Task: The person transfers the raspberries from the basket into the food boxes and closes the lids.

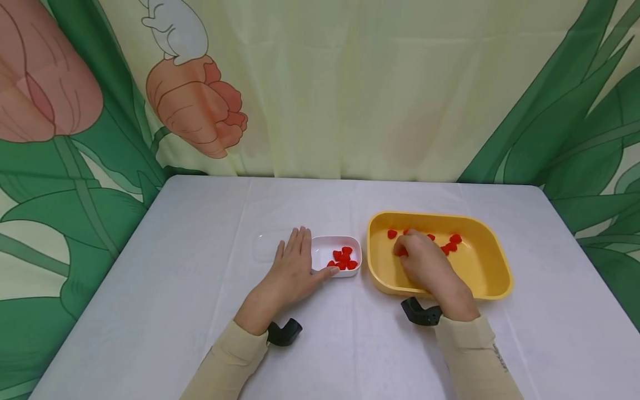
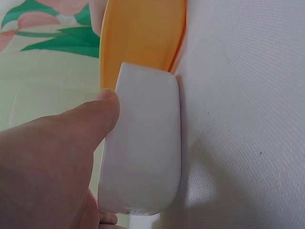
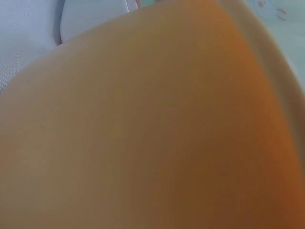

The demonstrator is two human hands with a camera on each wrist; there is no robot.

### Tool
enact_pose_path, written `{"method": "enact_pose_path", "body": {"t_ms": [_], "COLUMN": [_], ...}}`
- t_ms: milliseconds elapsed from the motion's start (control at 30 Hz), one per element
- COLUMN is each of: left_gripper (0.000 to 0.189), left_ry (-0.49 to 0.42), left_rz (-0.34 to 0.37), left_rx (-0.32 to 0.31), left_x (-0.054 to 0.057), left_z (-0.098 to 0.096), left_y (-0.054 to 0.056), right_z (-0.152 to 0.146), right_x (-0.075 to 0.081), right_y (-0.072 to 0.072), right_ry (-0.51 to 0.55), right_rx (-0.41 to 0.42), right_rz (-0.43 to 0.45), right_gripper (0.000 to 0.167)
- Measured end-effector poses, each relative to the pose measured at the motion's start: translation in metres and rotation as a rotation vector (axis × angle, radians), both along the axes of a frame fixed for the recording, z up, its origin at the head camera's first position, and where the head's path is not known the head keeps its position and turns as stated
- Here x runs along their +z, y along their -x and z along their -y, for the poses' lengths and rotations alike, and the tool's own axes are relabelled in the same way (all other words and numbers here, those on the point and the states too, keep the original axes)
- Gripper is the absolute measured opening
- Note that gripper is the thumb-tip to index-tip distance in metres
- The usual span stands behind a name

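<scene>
In the head view, my left hand (image 1: pixel 292 272) lies against the left side of a small white box (image 1: pixel 320 253), its fingers straight. The thumb reaches along the near rim, as the left wrist view also shows on the box's outer wall (image 2: pixel 145 138). Several small red pieces (image 1: pixel 342 258) lie inside the box, mostly toward its right. My right hand (image 1: pixel 425 261) is down inside a yellow tray (image 1: pixel 477 278), fingers curled, with a red piece (image 1: pixel 402 252) at the fingertips. The tray's wall (image 3: pixel 143 124) fills the right wrist view and hides that hand.
More red pieces (image 1: pixel 452 241) are scattered toward the back of the yellow tray. A clear flat lid (image 1: pixel 266 246) lies on the white tablecloth (image 1: pixel 210 278), left of the box. The tray stands close beside the box's right end. A printed curtain (image 1: pixel 350 100) hangs behind the table.
</scene>
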State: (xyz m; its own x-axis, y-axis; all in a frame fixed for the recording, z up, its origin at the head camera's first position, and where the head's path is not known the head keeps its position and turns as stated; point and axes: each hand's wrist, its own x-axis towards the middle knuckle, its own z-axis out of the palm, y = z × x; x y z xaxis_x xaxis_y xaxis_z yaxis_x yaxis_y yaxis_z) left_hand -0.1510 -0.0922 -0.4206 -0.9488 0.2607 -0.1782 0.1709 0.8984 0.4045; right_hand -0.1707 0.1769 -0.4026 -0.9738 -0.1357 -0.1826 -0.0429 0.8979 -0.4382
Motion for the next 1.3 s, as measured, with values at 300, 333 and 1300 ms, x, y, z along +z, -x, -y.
{"method": "enact_pose_path", "body": {"t_ms": [300, 333, 1300], "left_gripper": [0.105, 0.105, 0.105], "left_ry": [0.003, 0.006, 0.002], "left_rz": [-0.006, -0.006, -0.005], "left_rx": [0.006, 0.005, 0.002], "left_x": [0.0, 0.0, 0.0], "left_z": [0.0, 0.0, 0.0], "left_y": [0.0, 0.0, -0.001], "right_z": [0.001, 0.001, 0.003], "right_x": [0.005, 0.005, 0.02], "right_y": [0.0, 0.0, -0.005], "right_ry": [0.003, 0.006, 0.052], "right_rx": [-0.005, -0.002, 0.02], "right_rz": [-0.029, -0.041, -0.181], "right_gripper": [0.017, 0.017, 0.018]}}
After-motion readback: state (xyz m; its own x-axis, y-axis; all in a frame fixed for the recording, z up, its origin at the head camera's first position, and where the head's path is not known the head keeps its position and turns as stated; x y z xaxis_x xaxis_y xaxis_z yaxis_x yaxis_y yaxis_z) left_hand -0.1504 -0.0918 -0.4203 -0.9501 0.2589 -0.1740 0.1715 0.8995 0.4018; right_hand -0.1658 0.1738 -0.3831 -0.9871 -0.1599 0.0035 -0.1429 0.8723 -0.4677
